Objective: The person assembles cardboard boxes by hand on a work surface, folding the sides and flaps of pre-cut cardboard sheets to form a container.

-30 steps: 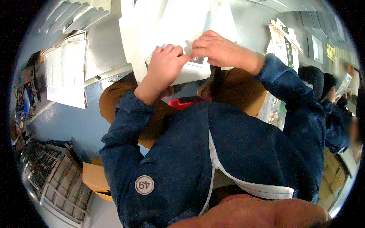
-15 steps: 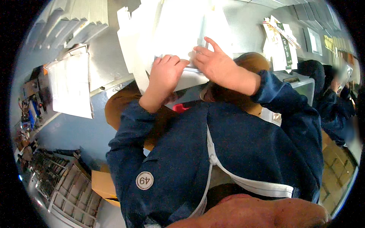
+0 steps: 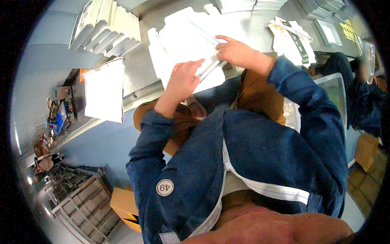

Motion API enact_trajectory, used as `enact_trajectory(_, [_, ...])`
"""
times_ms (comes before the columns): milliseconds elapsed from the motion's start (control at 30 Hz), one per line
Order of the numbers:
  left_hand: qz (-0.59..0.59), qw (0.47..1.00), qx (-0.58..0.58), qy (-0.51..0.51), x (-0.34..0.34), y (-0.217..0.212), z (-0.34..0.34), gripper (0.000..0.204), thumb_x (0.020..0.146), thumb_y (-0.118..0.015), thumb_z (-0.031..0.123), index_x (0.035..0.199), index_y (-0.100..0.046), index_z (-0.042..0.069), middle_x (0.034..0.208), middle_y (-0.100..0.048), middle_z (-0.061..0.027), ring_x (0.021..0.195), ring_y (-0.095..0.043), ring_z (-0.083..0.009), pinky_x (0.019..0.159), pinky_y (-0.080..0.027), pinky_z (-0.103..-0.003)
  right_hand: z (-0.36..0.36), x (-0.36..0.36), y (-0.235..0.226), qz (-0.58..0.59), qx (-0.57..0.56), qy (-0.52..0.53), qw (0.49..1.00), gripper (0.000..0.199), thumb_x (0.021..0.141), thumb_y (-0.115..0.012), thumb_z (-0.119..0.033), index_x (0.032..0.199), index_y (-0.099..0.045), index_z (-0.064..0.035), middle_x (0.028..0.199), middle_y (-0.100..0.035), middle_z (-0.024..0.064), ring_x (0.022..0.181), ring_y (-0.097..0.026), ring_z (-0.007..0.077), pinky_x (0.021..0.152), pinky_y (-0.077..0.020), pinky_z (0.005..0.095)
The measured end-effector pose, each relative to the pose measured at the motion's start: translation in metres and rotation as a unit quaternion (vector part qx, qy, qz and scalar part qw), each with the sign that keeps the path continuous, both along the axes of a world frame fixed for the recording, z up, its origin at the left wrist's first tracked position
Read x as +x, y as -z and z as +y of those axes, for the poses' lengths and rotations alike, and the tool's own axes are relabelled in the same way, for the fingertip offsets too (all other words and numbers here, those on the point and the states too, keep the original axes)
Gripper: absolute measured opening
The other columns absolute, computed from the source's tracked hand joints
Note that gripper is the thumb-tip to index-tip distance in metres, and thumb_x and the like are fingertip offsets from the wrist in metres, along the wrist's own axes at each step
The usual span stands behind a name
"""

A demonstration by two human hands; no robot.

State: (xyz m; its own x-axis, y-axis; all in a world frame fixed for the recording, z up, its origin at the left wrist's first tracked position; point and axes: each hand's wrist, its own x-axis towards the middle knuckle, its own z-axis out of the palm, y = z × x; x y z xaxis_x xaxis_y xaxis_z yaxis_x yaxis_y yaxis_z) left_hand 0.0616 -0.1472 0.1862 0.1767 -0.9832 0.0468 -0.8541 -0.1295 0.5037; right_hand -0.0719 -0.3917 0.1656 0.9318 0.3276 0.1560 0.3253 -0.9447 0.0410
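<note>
Hands shifted lower on sheets (image 3: 185,44): left hand (image 3: 183,78) pinches a white strip (image 3: 209,70); right hand (image 3: 235,51) presses open-fingered, gripping nothing, on desk (image 3: 260,28).

Bright, even light from overhead washes out the white sheets (image 3: 191,44) on the bench (image 3: 142,73), leaving little detail and only soft shadows. Fisheye distortion bends straight edges toward a black rim; the edges look soft and slightly blurred.

My sheets (image 3: 185,44) are plain white on the grey table (image 3: 142,77); my jacket (image 3: 260,158) is dark blue with a white zip line; a box (image 3: 122,203) is orange-yellow.
</note>
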Motion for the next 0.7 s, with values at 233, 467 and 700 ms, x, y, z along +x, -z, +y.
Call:
enact_trajectory(233, [-0.222,0.975,0.017,-0.010,0.057,0.041,-0.012,0.029,0.090,-0.066,0.021,0.118,-0.068,0.012,0.110,-0.068,-0.0087,0.114,-0.061,-0.0303,0.107,-0.038,-0.051,-0.033,0.001,0.008,-0.082,0.009,-0.028,0.996,0.012,0.085,-0.060,-0.012,0.089,-0.071,-0.0104,0.105,-0.070,0.0099,0.116,-0.062,0.0271,0.112,-0.0422,0.0417])
enact_trajectory(467, [-0.068,0.988,-0.001,-0.141,0.002,0.063,-0.052,0.039,0.099,-0.060,0.038,0.108,-0.069,0.001,0.095,-0.071,-0.0206,0.091,-0.069,-0.0408,0.081,-0.054,-0.050,0.045,0.010,0.020,-0.101,0.031,0.113,0.988,0.018,0.086,-0.062,-0.017,0.103,-0.068,-0.0143,0.099,-0.067,0.0034,0.104,-0.063,0.0242,0.097,-0.0465,0.0400])
enact_trajectory(700, [-0.185,0.955,-0.114,-0.203,0.030,0.028,-0.061,0.053,0.093,-0.069,0.036,0.133,-0.061,0.002,0.126,-0.066,-0.0227,0.117,-0.064,-0.0385,0.097,-0.051,-0.045,-0.008,-0.001,0.024,-0.030,-0.014,0.126,0.991,0.026,0.082,-0.065,-0.010,0.108,-0.068,-0.0089,0.113,-0.068,0.0076,0.122,-0.058,0.0252,0.116,-0.0370,0.0488])
